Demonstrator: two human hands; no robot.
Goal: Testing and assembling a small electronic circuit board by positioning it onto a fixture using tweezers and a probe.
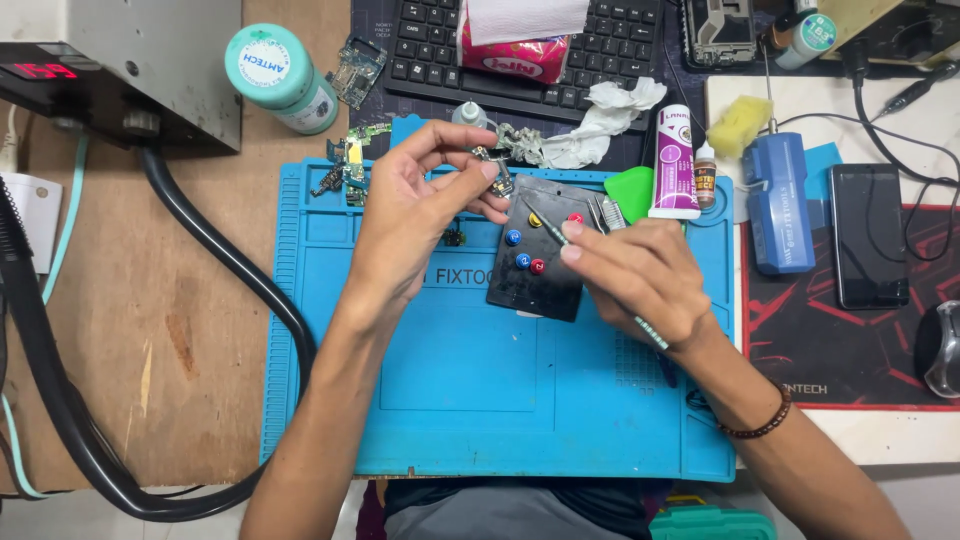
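The left hand pinches a small, irregular green-and-metal circuit board fragment between thumb and fingertips, holding it raised just above the upper edge of the black rectangular holder plate, which lies on the blue silicone work mat. The right hand is closed in a pen grip around a thin metal tool with a pale green handle; its tip points up-left, toward the held fragment, and appears near it, though whether it touches cannot be told. The step in hand is judged to be fine work on the fragment, such as picking or cleaning at a component. The next move calls for a steady pinch and a light, accurate tip, since the part is small and unsupported. The holder plate is matte, scuffed and dark, and carries round blue, red and yellow knobs. The mat is soft-looking, with ribbed borders and shallow moulded compartments. More bare circuit boards lie at its upper left corner. Beyond it are a crumpled white tissue, a white tube with a purple label, a small brown bottle, a yellow sponge and a black keyboard. A thick black hose curves across the worn brown wooden table.
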